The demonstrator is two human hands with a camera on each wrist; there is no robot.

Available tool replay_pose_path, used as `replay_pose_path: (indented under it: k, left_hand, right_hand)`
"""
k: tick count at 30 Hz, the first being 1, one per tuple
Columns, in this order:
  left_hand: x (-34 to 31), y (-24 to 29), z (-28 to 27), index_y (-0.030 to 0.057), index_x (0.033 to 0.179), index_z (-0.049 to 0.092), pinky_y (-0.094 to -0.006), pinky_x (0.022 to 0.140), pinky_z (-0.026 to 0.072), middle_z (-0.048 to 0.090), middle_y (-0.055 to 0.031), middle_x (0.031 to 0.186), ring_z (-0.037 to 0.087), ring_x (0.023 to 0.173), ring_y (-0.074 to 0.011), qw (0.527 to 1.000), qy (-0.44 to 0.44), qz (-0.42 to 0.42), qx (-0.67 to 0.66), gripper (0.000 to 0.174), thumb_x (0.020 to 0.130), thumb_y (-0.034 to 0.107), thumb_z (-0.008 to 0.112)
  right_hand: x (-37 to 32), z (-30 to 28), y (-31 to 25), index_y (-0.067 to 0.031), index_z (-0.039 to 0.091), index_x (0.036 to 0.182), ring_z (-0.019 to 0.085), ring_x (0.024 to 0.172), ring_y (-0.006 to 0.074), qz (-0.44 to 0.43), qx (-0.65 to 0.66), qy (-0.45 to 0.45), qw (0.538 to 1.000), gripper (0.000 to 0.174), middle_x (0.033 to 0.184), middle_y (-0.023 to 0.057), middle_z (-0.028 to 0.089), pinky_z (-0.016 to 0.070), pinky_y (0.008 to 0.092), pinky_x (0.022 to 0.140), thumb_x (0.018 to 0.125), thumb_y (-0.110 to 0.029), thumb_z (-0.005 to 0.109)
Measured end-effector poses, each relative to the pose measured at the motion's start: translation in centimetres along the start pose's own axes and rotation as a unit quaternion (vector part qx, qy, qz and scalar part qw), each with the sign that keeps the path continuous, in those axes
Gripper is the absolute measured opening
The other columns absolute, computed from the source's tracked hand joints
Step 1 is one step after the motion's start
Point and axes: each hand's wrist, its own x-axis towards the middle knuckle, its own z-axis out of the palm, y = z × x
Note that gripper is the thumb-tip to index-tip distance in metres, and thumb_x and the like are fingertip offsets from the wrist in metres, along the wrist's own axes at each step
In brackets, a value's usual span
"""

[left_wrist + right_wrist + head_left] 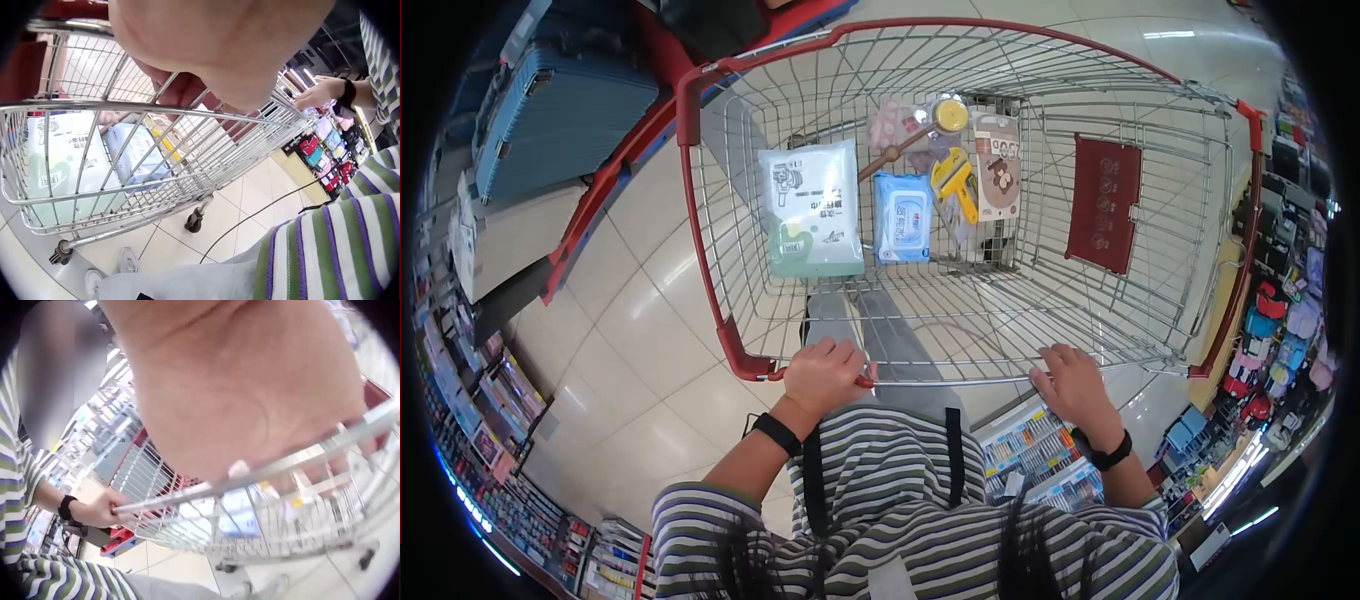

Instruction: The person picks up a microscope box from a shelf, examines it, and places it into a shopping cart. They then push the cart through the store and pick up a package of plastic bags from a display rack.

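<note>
My left hand (825, 380) grips the near top rail of a wire shopping cart (960, 381) close to its red corner piece. Farther right along that same rail, my right hand (1080, 388) holds on with fingers curled over the metal. Inside the basket lie a white and green plastic pack (815, 215), a blue pack of wipes (903, 222), a yellow-handled tool in packaging (956, 184), a brown bear-printed package (998, 170) and a round yellow-topped item (949, 116). Through the wires in the left wrist view, the blue wipes pack (136, 155) rests beside the white pack (65, 156).
A blue suitcase (565, 115) stands on a red-edged display at the left. Stocked shelves (500, 420) line the lower left, and hanging goods (1270, 330) fill the right side. Pale floor tiles (640, 330) run under the cart. A red panel (1105, 205) hangs inside the cart's right end.
</note>
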Motion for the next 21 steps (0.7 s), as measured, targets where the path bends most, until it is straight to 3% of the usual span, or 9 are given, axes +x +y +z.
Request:
replay_pose_path:
  k: [2,9,10,12,14,17,19,20,21]
  left_hand:
    - [-0.4,0.2,-0.1,0.013,0.057,0.053,-0.0305,0.046,0.0443,0.049,-0.0004,0.06,0.053,0.056,-0.0173,1.0,0.0,0.012,-0.005,0.026,0.07,0.032,0.066]
    - [-0.6,0.0,0.8,0.0136,0.059,0.056,-0.0398,0.043,0.0453,0.054,-0.0032,0.062,0.059,0.061,-0.0222,0.999,-0.035,0.012,-0.001,0.027,0.073,0.036,0.063]
    - [-0.7,-0.2,1.4,0.0129,0.061,0.058,-0.0419,0.047,0.0473,0.057,-0.0044,0.065,0.06,0.066,-0.0246,0.996,-0.083,-0.012,-0.005,0.028,0.073,0.038,0.064]
    - [-0.5,-1.0,3.0,0.0126,0.065,0.064,-0.0435,0.056,0.0497,0.062,-0.0061,0.07,0.062,0.069,-0.027,0.997,-0.072,-0.004,-0.041,0.029,0.071,0.04,0.066]
    - [1.1,-0.8,1.7,0.0116,0.067,0.064,-0.042,0.054,0.0505,0.064,-0.0084,0.068,0.063,0.065,-0.0278,0.997,-0.067,0.014,-0.018,0.032,0.068,0.043,0.066]
    - [2.6,-2.0,2.9,0.0111,0.071,0.066,-0.0428,0.06,0.0509,0.064,-0.0082,0.076,0.063,0.075,-0.0285,0.993,-0.116,0.019,-0.013,0.034,0.071,0.045,0.064]
    - [3.8,-1.4,1.4,0.0065,0.097,0.068,-0.0447,0.078,0.0503,0.065,-0.0228,0.084,0.064,0.084,-0.0326,0.964,-0.246,-0.032,-0.093,0.042,0.081,0.044,0.057]
    - [4.2,-1.9,1.7,0.0065,0.097,0.068,-0.0447,0.078,0.0503,0.065,-0.0228,0.084,0.064,0.084,-0.0326,0.966,-0.242,-0.026,-0.088,0.042,0.081,0.044,0.057]
    - [4.7,-2.5,2.7,0.0087,0.089,0.068,-0.044,0.072,0.0511,0.065,-0.0157,0.082,0.064,0.081,-0.0308,0.978,-0.203,0.008,-0.046,0.041,0.077,0.047,0.059]
  right_hand:
    - [-1.2,2.3,0.5,-0.0045,0.06,0.1,0.055,0.09,0.0312,0.006,0.044,0.116,0.992,0.033,0.093,0.0131,0.059,0.0394,0.0445,0.081,0.081,-0.031,0.06]
    - [-1.8,5.2,-0.1,-0.0083,0.064,0.08,0.056,0.081,0.0283,0.09,-0.022,0.208,0.974,0.033,0.079,0.0113,0.061,0.0373,0.0434,0.078,0.077,-0.041,0.059]
    - [-2.0,6.1,0.0,-0.0089,0.064,0.075,0.056,0.078,0.028,0.094,-0.03,0.235,0.967,0.034,0.075,0.011,0.06,0.0373,0.0431,0.077,0.077,-0.042,0.059]
    - [-1.4,7.8,0.8,-0.0097,0.064,0.069,0.057,0.072,0.0278,0.105,-0.026,0.273,0.956,0.036,0.067,0.0108,0.059,0.0373,0.0424,0.075,0.075,-0.045,0.058]
    - [-0.8,8.2,1.1,-0.0099,0.064,0.066,0.057,0.07,0.0279,0.123,-0.007,0.303,0.945,0.038,0.065,0.0108,0.059,0.0374,0.0419,0.075,0.075,-0.046,0.058]
    - [-0.4,8.4,1.4,-0.0119,0.068,0.066,0.06,0.071,0.0272,0.167,-0.022,0.271,0.948,0.039,0.066,0.01,0.062,0.0374,0.0424,0.076,0.076,-0.048,0.056]
    - [-0.3,8.2,1.8,-0.0108,0.068,0.066,0.06,0.066,0.0298,0.158,-0.032,0.256,0.953,0.046,0.063,0.012,0.061,0.041,0.0434,0.066,0.077,-0.052,0.051]
    - [-0.1,7.9,2.1,-0.0108,0.068,0.066,0.06,0.066,0.0298,0.161,-0.032,0.264,0.95,0.046,0.063,0.012,0.061,0.041,0.0434,0.066,0.077,-0.052,0.051]
    - [0.3,7.5,2.9,-0.0099,0.067,0.064,0.058,0.062,0.0318,0.162,-0.007,0.214,0.963,0.049,0.06,0.0131,0.06,0.0411,0.0444,0.06,0.078,-0.053,0.049]
